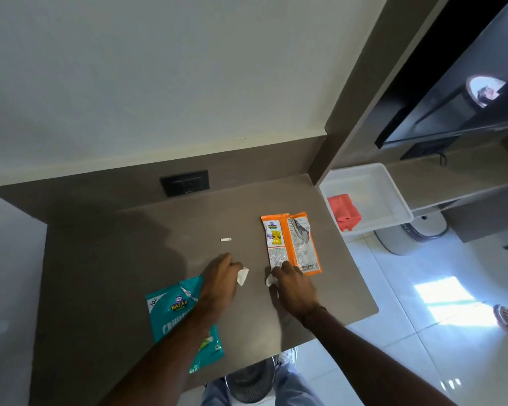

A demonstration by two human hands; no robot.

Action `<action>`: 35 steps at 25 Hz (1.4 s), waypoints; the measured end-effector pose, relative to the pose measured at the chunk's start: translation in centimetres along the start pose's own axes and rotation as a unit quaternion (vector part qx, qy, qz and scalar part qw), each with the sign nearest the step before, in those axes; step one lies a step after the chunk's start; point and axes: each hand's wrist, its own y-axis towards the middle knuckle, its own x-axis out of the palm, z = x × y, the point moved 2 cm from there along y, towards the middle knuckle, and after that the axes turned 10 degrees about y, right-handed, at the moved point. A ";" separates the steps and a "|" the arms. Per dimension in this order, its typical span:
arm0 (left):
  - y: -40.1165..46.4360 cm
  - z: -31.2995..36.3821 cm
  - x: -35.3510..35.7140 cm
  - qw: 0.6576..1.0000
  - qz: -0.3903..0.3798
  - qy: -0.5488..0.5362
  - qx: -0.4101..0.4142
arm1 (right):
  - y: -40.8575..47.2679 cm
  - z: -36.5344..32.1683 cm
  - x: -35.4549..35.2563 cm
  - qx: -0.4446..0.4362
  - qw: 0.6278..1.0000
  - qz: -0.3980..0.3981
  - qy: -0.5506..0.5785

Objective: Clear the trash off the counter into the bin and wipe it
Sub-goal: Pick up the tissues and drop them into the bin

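Trash on bench (129, 259): teal wrapper (170, 312) near-left, orange wrapper (291, 244) right, small white scrap (225, 239) betw. I see L hand (217, 285) pinching white paper wad (242, 275); R hand (295, 285) clenched on 2nd wad (270, 280). White tray (393, 194) far right holds red cloth (345, 212).

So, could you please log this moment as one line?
left hand: shut on paper scrap | right hand: pinching paper scrap | orange wrapper, teal wrapper: on counter
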 end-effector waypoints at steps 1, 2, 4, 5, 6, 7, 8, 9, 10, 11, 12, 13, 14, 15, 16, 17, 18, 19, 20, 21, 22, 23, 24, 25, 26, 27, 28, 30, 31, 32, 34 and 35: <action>-0.2 -0.5 -0.3 0.998 0.029 -0.051 -0.019 | -0.2 0.1 -0.1 0.003 1.000 0.020 0.024; -0.5 -1.0 -0.8 0.993 0.049 -0.103 -0.037 | -0.6 0.1 -0.4 0.007 0.997 0.049 0.056; -1.4 -1.1 -1.7 0.977 0.054 -0.205 -0.037 | -1.8 0.3 -0.8 0.026 0.983 0.115 0.139; -2.1 -0.9 -2.0 0.965 0.048 -0.256 -0.029 | -2.4 0.2 -1.0 0.035 0.972 0.139 0.188; -3.0 -0.3 -2.4 0.952 0.037 -0.304 -0.025 | -3.1 0.1 -1.2 0.050 0.959 0.147 0.237; -3.9 0.2 -2.5 0.940 0.026 -0.340 -0.025 | -3.7 0.0 -1.4 0.061 0.946 0.142 0.286; -4.8 0.8 -2.5 0.931 0.011 -0.364 -0.028 | -4.1 0.0 -1.4 0.070 0.932 0.122 0.333; -5.9 1.3 -2.3 0.926 0.000 -0.376 -0.034 | -4.5 0.0 -1.3 0.070 0.921 0.097 0.371; -7.0 1.9 -2.1 0.922 -0.007 -0.385 -0.040 | -5.0 0.1 -1.2 0.063 0.914 0.073 0.395; -8.5 2.6 -1.8 0.920 -0.009 -0.390 -0.044 | -5.8 0.2 -0.9 0.052 0.907 0.048 0.414; -9.8 3.4 -1.5 0.920 -0.010 -0.389 -0.046 | -6.5 0.3 -0.6 0.045 0.903 0.025 0.427; -11.2 4.2 -1.2 0.925 -0.011 -0.377 -0.049 | -7.3 0.5 -0.2 0.040 0.895 0.003 0.443; -12.5 5.1 -0.7 0.934 -0.004 -0.354 -0.053 | -8.2 0.8 0.4 0.035 0.891 -0.016 0.452; -13.7 6.0 -0.1 0.943 0.010 -0.326 -0.057 | -9.0 1.0 1.3 0.023 0.887 -0.027 0.460; -15.0 6.9 0.8 0.949 0.028 -0.305 -0.067 | -10.1 1.2 2.1 0.004 0.891 -0.036 0.453; -16.2 7.6 1.8 0.951 0.046 -0.293 -0.083 | -10.9 1.4 3.1 -0.011 0.893 -0.043 0.448; -17.3 8.2 2.7 0.950 0.052 -0.288 -0.107 | -11.7 1.7 4.1 -0.012 0.895 -0.049 0.444; -18.4 8.8 3.7 0.945 0.054 -0.293 -0.135 | -12.5 2.1 5.3 -0.001 0.894 -0.055 0.445; -19.4 9.3 4.7 0.938 0.056 -0.300 -0.163 | -13.3 2.6 6.5 0.014 0.897 -0.061 0.437; -20.4 9.8 5.8 0.932 0.059 -0.307 -0.186 | -14.1 3.0 7.8 0.029 0.903 -0.069 0.424; -21.1 10.3 6.9 0.927 0.066 -0.311 -0.198 | -14.7 3.4 9.2 0.040 0.909 -0.081 0.407; -21.7 10.8 8.0 0.925 0.074 -0.312 -0.202 | -15.1 3.8 10.6 0.048 0.912 -0.096 0.396; -22.0 11.2 9.2 0.924 0.080 -0.313 -0.207 | -15.2 4.2 12.2 0.059 0.915 -0.110 0.383; -22.1 11.2 10.9 0.921 0.083 -0.316 -0.212 | -15.1 4.6 13.8 0.075 0.916 -0.123 0.375; -22.0 11.2 13.1 0.917 0.077 -0.320 -0.224 | -14.9 5.2 15.8 0.099 0.914 -0.136 0.369; -21.9 11.0 15.4 0.910 0.059 -0.324 -0.251 | -14.4 5.7 17.8 0.126 0.909 -0.152 0.368; -21.8 10.7 17.8 0.903 0.029 -0.325 -0.281 | -13.9 6.4 19.9 0.151 0.902 -0.164 0.370; -21.1 10.3 22.8 0.891 -0.022 -0.322 -0.320 | -12.3 7.8 24.5 0.183 0.892 -0.176 0.373; -20.8 10.2 25.4 0.888 -0.038 -0.321 -0.327 | -11.6 8.5 27.2 0.194 0.889 -0.184 0.371; -20.4 10.0 27.7 0.886 -0.042 -0.325 -0.329 | -10.7 9.0 29.5 0.202 0.886 -0.192 0.370; -19.8 9.7 31.9 0.886 -0.046 -0.328 -0.324 | -9.4 10.1 34.0 0.220 0.877 -0.203 0.377; -19.4 9.5 33.8 0.888 -0.052 -0.324 -0.323 | -8.8 10.6 35.8 0.228 0.870 -0.203 0.387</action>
